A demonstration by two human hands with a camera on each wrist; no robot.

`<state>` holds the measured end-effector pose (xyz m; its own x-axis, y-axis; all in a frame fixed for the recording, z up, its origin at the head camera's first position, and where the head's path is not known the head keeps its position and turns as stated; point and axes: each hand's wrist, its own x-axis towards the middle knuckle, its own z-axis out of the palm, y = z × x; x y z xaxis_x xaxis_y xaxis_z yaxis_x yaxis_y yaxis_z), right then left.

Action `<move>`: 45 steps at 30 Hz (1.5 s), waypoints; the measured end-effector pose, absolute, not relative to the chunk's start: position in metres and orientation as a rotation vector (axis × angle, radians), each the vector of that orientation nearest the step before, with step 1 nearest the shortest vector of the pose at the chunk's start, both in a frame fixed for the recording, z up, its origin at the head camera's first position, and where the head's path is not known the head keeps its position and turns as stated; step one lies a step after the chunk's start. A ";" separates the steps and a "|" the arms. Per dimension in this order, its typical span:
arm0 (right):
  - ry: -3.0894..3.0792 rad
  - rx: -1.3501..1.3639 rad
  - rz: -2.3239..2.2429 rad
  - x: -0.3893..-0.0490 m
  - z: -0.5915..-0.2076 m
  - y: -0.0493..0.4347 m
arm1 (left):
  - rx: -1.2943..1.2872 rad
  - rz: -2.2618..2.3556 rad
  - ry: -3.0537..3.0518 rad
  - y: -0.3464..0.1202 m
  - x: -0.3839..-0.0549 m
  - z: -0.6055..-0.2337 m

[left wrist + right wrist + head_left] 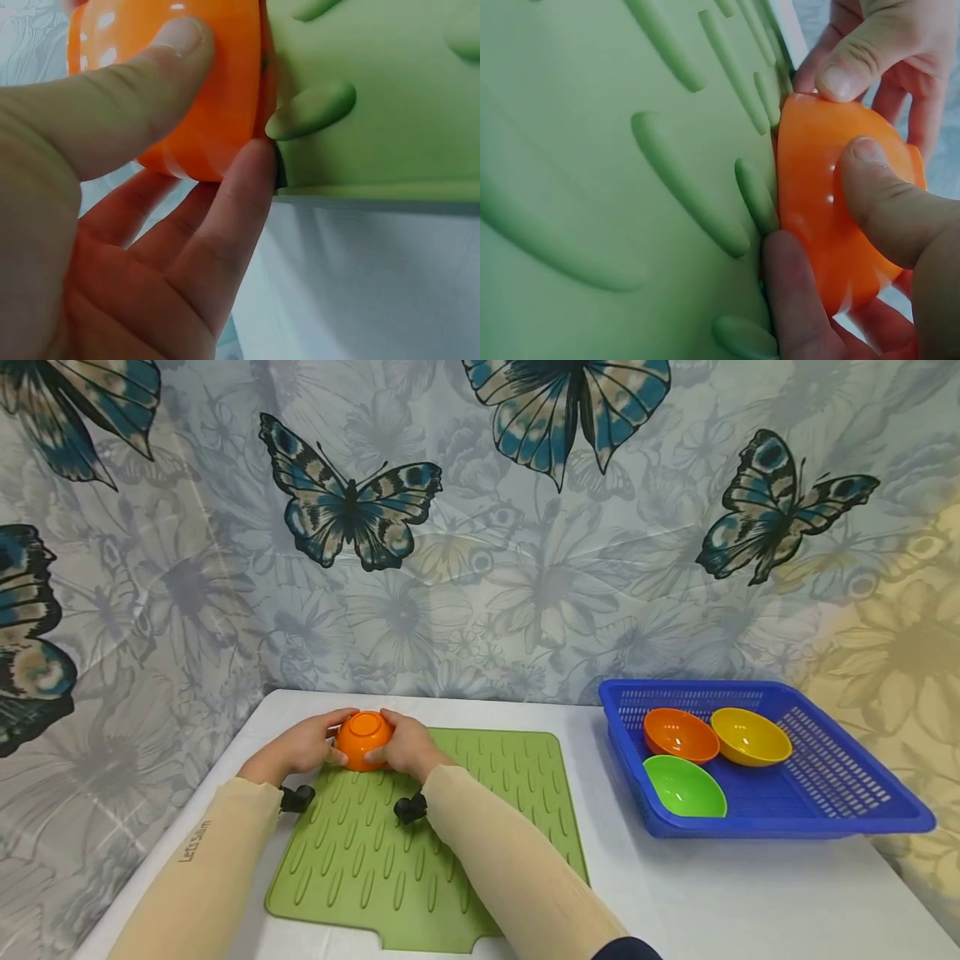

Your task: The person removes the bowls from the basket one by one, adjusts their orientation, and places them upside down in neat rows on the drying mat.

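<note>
An orange bowl sits upside down, foot ring up, at the far left corner of a green ridged mat. My left hand grips its left side. In the left wrist view, that thumb lies on the wall of the bowl and a fingertip touches the rim beside the mat. From the other side my right hand holds the same bowl. The right wrist view shows its thumb against the wall and a finger near the rim at the mat. The bowl's inside is hidden.
A blue plastic basket stands on the right of the white table. Inside it are an orange bowl, a yellow bowl and a green bowl. Butterfly-printed cloth hangs behind the table.
</note>
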<state>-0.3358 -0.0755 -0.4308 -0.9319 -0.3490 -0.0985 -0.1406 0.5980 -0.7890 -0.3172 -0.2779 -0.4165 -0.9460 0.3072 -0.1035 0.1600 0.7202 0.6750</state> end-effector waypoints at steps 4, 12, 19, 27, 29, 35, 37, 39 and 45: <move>2.614 -0.434 -1.190 -0.336 -0.430 -0.076 | 0.347 1.016 2.731 -0.276 -0.317 -0.413; 2.641 -0.449 -1.159 -0.336 -0.432 -0.076 | 0.277 1.057 2.713 -0.274 -0.317 -0.416; 2.638 -0.481 -1.155 -0.334 -0.433 -0.074 | 0.255 1.068 2.754 -0.270 -0.316 -0.423; 2.210 -0.347 -1.684 -0.334 -0.435 -0.066 | 0.260 1.075 2.733 -0.266 -0.317 -0.418; 2.152 -0.321 -1.747 -0.334 -0.436 -0.064 | 0.262 1.076 2.729 -0.265 -0.318 -0.418; 1.973 -0.245 -1.910 -0.338 -0.440 -0.054 | 0.274 1.075 2.731 -0.262 -0.321 -0.418; 1.901 -0.230 -1.958 -0.338 -0.440 -0.048 | 0.271 1.083 2.726 -0.261 -0.320 -0.418; 1.837 -0.211 -1.989 -0.339 -0.439 -0.042 | 0.269 1.090 2.718 -0.261 -0.320 -0.418; 1.702 -0.174 -2.030 -0.338 -0.427 -0.018 | 0.244 1.059 2.733 -0.262 -0.319 -0.418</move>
